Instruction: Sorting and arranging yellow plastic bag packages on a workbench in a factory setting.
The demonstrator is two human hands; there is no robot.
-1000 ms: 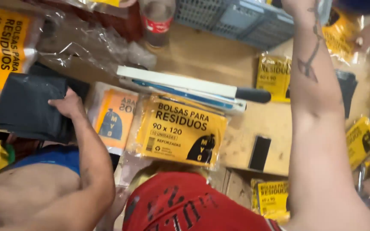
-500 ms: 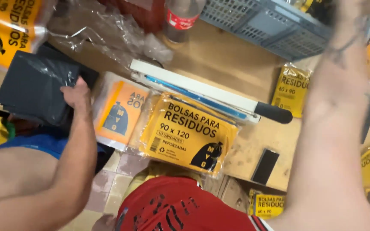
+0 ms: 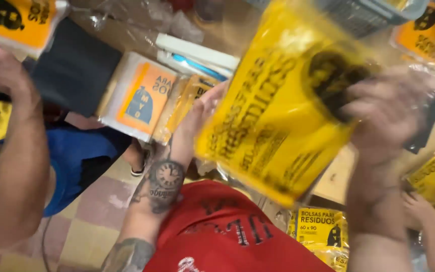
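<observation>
A large yellow plastic pack of bags (image 3: 278, 116) with black print is held up in front of me, tilted and blurred by motion. My right hand (image 3: 386, 108) grips its right side, fingers over the front. At the pack's left edge is my left hand (image 3: 202, 108), on a tattooed forearm, fingers spread against the plastic. My red shirt (image 3: 227, 236) fills the bottom of the view. The pack hides the middle of the wooden table (image 3: 336, 176).
A co-worker's hand (image 3: 1, 70) rests on a black bag pile (image 3: 76, 70) at left. An orange-and-white pack (image 3: 142, 95), a white sealing bar (image 3: 197, 53) and a grey crate (image 3: 373, 17) lie beyond. More yellow packs (image 3: 320, 226) sit low right, near another person's hand (image 3: 419, 206).
My right arm has come down from the crate with a yellow pack in hand. My left hand has risen to meet the pack's left edge. The view shifted left.
</observation>
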